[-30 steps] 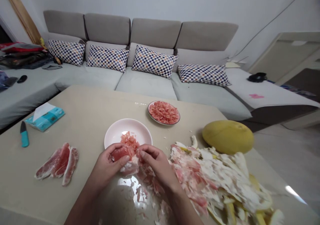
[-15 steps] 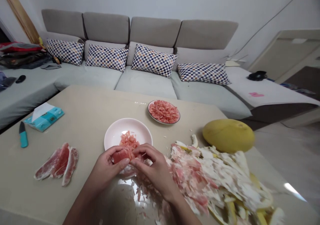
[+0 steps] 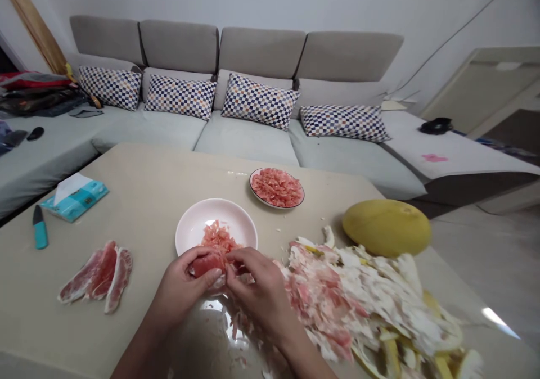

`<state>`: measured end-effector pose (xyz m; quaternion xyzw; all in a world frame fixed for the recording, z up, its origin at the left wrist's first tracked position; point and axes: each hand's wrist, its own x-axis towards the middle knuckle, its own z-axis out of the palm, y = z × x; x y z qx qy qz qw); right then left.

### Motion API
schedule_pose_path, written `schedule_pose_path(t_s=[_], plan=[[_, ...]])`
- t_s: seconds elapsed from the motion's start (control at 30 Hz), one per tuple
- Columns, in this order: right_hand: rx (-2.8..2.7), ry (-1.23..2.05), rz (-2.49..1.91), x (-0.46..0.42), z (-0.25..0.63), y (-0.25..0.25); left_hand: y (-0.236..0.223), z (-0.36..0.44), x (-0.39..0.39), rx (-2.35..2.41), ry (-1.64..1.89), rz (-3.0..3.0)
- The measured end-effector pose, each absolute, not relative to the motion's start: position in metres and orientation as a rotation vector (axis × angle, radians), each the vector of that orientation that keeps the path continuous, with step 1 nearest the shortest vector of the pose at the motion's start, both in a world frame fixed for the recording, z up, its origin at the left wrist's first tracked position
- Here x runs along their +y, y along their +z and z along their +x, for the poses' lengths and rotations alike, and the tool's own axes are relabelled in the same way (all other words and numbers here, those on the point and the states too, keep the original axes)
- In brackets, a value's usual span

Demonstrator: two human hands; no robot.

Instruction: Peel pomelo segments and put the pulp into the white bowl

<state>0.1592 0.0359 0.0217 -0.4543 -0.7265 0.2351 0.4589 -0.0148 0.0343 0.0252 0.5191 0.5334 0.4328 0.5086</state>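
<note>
A red pomelo segment [image 3: 205,265] is gripped in my left hand [image 3: 184,280] over the near rim of a white bowl [image 3: 188,221]. My right hand [image 3: 257,278] pinches at the segment's right end, thumb and forefinger together; what lies between those fingertips is too small to make out. Loose pomelo pulp [image 3: 217,235] lies in the bowl just beyond my fingers. Off to the left, several unpeeled pomelo segments [image 3: 99,275] rest side by side on the table. A plate [image 3: 277,188] heaped with red pulp stands behind the bowl.
A heap of pomelo peel and membrane [image 3: 363,294] spreads across the table's right side, with a whole yellow pomelo [image 3: 386,227] behind it. At far left are a teal-handled knife [image 3: 40,230] and a tissue pack [image 3: 78,199]. A sofa [image 3: 244,137] stands beyond the table.
My right hand has shifted slightly right and down, its fingertips still at the end of the segment. My left hand keeps its hold almost unmoved.
</note>
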Motion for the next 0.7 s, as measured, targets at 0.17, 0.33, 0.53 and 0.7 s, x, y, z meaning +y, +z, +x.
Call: schedule_pose_path(t_s=[0.17, 0.33, 0.53, 0.7], plan=[[-1.574, 0.708, -1.264, 0.04, 0.159, 0.022, 0.03, -0.012, 0.033, 1.295, 1.042, 1.179], [-1.489, 0.859, -1.252, 0.047, 0.167, 0.026, 0.035, -0.014, 0.034, 1.177, 1.061, 1.06], [-1.536, 1.069, -1.153, 0.044, 0.17, 0.032, 0.033, -0.016, 0.033, 1.101, 1.038, 1.054], [-1.649, 1.072, -1.146, 0.042, 0.171, 0.036, 0.033, -0.017, 0.034, 1.044, 1.02, 1.085]])
